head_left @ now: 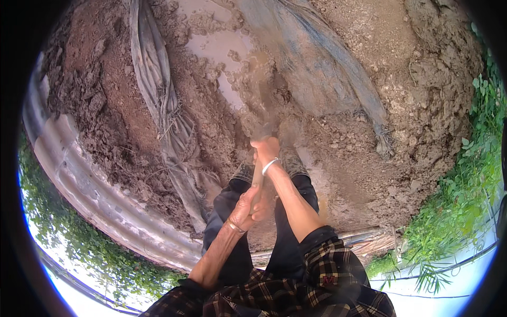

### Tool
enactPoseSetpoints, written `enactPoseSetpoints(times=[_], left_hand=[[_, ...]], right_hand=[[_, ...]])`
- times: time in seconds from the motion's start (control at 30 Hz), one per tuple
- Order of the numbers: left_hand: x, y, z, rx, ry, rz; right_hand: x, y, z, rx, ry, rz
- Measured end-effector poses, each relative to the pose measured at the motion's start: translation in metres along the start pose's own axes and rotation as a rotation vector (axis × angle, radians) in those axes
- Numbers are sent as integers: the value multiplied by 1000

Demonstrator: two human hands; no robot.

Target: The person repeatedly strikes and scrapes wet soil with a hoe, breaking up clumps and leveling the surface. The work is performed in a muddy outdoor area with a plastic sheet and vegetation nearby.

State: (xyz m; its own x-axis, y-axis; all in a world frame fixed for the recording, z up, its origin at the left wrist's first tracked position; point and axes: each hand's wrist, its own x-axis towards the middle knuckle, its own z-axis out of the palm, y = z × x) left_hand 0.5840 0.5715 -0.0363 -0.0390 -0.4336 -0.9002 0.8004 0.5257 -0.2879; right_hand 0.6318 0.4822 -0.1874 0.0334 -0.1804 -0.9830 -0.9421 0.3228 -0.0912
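Note:
Both my hands are closed around the wooden handle [257, 176] of a long-handled tool, held in front of my legs. My left hand [244, 209] grips its nearer part, close to my body. Farther along, my right hand [267, 150], with a pale bangle at the wrist, wraps round the shaft. Past that hand the tool is a dark blur over wet mud [274, 95], so its head and kind cannot be made out. Muddy water [222, 45] pools beyond it. My dark-trousered legs stand apart on either side of the handle.
A long crumpled grey cloth [153, 63] lies across the soil on the left. A mud-caked bluish sheet [327, 63] spreads ahead on the right. Corrugated sheeting [105, 185] curves along the left and near side. Green plants [459, 185] border the right edge.

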Motion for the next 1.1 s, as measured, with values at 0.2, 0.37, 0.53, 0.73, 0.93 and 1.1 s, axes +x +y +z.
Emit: enactPoseSetpoints(times=[0.2,0.37,0.53,0.73,0.93,1.1], left_hand=[[51,-6,19,-144,-116,-168],[70,-4,14,-172,-96,-73],[39,-5,4,-215,-59,-35],[25,-49,21,-105,98,61],[46,3,15,8,51,-8],[41,25,-6,-87,47,72]], right_hand=[[33,-27,-52,-22,13,1],[53,-21,-42,-54,70,84],[32,-7,-30,33,29,-19],[9,1,-49,3,-152,19],[32,-19,-32,159,39,-20],[45,-14,11,95,-77,100]])
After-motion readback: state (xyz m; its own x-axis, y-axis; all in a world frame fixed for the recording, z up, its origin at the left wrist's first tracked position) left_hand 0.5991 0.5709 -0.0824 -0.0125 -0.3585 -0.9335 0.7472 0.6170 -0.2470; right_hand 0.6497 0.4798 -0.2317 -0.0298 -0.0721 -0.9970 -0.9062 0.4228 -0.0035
